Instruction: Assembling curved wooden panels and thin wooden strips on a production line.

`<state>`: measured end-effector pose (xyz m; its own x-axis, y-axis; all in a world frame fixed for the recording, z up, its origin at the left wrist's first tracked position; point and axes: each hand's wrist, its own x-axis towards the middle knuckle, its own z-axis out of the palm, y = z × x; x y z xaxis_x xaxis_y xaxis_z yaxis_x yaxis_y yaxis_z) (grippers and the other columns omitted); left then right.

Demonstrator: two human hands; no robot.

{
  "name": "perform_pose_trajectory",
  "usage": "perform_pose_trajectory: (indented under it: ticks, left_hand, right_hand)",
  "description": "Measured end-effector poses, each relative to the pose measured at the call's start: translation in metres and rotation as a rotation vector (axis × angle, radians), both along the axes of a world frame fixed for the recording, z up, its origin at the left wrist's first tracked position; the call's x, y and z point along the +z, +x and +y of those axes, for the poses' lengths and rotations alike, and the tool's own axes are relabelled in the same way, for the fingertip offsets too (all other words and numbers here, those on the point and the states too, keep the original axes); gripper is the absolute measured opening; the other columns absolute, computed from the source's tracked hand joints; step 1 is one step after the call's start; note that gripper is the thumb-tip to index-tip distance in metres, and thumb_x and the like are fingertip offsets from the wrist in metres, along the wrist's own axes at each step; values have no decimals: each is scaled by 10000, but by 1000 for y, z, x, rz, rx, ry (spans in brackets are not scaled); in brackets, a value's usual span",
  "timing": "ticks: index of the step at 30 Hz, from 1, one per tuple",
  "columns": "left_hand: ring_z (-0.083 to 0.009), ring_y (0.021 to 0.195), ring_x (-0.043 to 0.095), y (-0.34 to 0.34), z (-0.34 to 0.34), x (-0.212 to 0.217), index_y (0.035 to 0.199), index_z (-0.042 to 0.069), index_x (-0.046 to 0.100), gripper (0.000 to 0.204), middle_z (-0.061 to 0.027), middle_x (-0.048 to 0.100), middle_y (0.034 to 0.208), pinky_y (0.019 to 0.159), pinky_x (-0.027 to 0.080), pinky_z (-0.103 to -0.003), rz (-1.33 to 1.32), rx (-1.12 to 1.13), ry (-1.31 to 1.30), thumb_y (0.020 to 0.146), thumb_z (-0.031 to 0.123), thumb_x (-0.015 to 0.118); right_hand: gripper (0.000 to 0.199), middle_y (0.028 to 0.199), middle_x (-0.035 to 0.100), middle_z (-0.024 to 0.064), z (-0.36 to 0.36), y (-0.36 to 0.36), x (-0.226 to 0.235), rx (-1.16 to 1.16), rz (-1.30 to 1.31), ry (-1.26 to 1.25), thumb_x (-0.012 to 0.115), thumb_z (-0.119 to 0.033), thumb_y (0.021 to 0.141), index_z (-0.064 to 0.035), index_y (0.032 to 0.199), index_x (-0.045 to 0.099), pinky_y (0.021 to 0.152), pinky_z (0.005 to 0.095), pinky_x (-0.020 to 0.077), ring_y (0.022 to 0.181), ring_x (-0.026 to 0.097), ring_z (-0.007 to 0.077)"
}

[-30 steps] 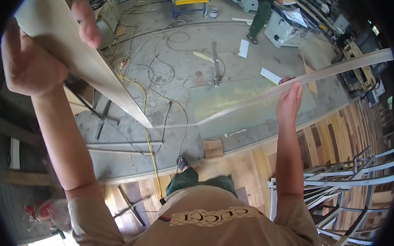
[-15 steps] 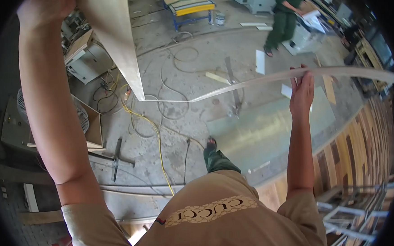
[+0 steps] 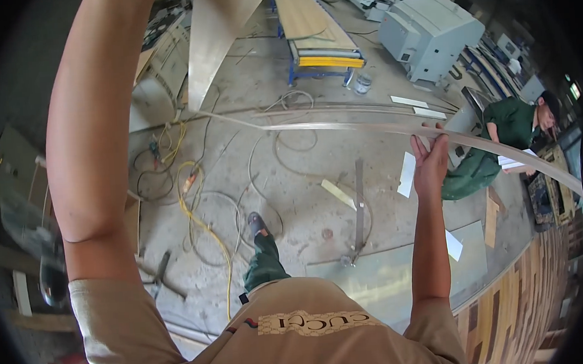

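A long pale panel [image 3: 348, 127] spans the head view ahead of me, seen mostly as a thin edge running to the right rim. At its left end is a broad flat part [image 3: 219, 43] that rises out of the top of the picture. My right hand [image 3: 431, 167] is closed on the thin edge, fingers up against it. My left arm reaches up along the left side. The hand at its end lies beyond the top edge, so its hold is hidden.
Cables and a yellow hose [image 3: 204, 221] lie on the concrete floor. A roller table [image 3: 331, 61] and a grey machine [image 3: 429, 33] stand ahead. A person in green [image 3: 484, 163] is on the right, near the panel. A metal sheet [image 3: 384, 276] and wood boards [image 3: 513, 308] lie lower right.
I have stepped forward with the panel, and the roller table and machine now show more fully. My left hand has passed out of the top. The person in green appears farther right and lower.
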<state>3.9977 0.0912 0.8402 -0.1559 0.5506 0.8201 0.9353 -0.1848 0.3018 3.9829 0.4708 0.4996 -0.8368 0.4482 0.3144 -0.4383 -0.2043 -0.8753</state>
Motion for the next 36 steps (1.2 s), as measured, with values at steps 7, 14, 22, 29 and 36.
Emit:
perform_pose_trajectory:
  ticks: [7, 14, 22, 29, 36]
  left_hand:
    - [-145, 555, 636, -251, -55, 20, 1062, -52, 708, 406, -69, 665, 717, 516, 518, -277, -48, 57, -24, 923, 328, 726]
    - [-174, 687, 613, -561, -60, 65, 1366, -68, 468, 727, -105, 619, 895, 587, 486, -306, -30, 189, -137, 940, 496, 639]
    - [-138, 523, 584, -796, -51, 54, 954, -60, 657, 412, -65, 614, 678, 495, 467, -287, -114, -164, -164, 893, 339, 736]
    - [-147, 546, 607, -1060, -61, 67, 942, -64, 639, 279, -83, 634, 679, 534, 485, -278, -159, -174, -202, 916, 206, 705]
    - [-149, 733, 635, -1275, -92, 82, 1007, -57, 680, 379, -62, 673, 808, 691, 512, -316, 194, 34, -229, 865, 292, 726]
  right_hand:
    - [580, 1483, 479, 211, -61, -210, -4, -139, -45, 16, 292, -442, 1115, -61, 1552, 276, 1092, 414, 496, 1254, 588, 333]
    - [494, 1293, 487, 115, -27, -480, -94, -337, -56, 243, 359, -445, 1106, -23, 1334, 477, 1089, 410, 429, 1329, 466, 265]
    - [430, 1370, 472, 76, -96, -751, -15, -279, -7, -145, 463, -420, 1083, -171, 1406, 326, 943, 433, 564, 1208, 581, 266]
    - [479, 1338, 488, 111, -170, -988, -36, -258, -40, -315, 495, -444, 1066, -130, 1402, 359, 908, 410, 585, 1135, 632, 269]
    - [521, 1125, 590, 116, -306, -1216, -81, -349, -165, -381, 563, -475, 1028, -81, 1352, 460, 806, 393, 623, 895, 707, 268]
